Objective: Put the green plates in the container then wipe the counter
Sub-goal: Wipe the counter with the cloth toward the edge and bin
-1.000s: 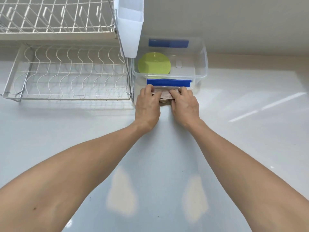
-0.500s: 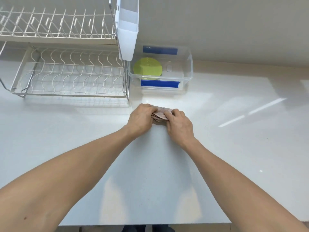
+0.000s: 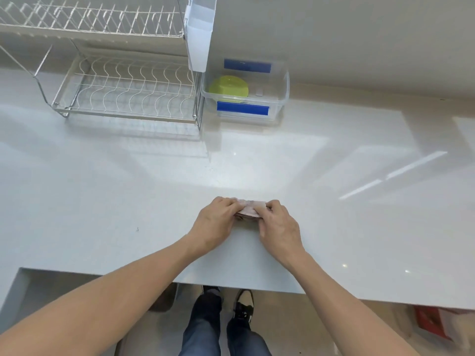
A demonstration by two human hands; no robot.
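Both hands are down on the counter, side by side. The left hand and right hand each have fingers curled over a small folded pinkish cloth, pressing it flat onto the white surface, well in front of the container and close to the counter's near edge.

That clear container, with a blue strip on its near side and another on its far side, sits at the back against the wall. Inside it, toward its left end, lie the green plates; how many are stacked there I cannot tell. Just left of the container stands the wire dish rack, both tiers bare of plates, with a white caddy hanging off its right end above the container's left corner.

So by my reading the plate half is done, and the wiping is in hand. Plenty of counter to the left and right of the cloth looks yet to be covered.

Writing? Nothing readable: the blue strips look blank, and a small pale tab inside the container is too small to make out.
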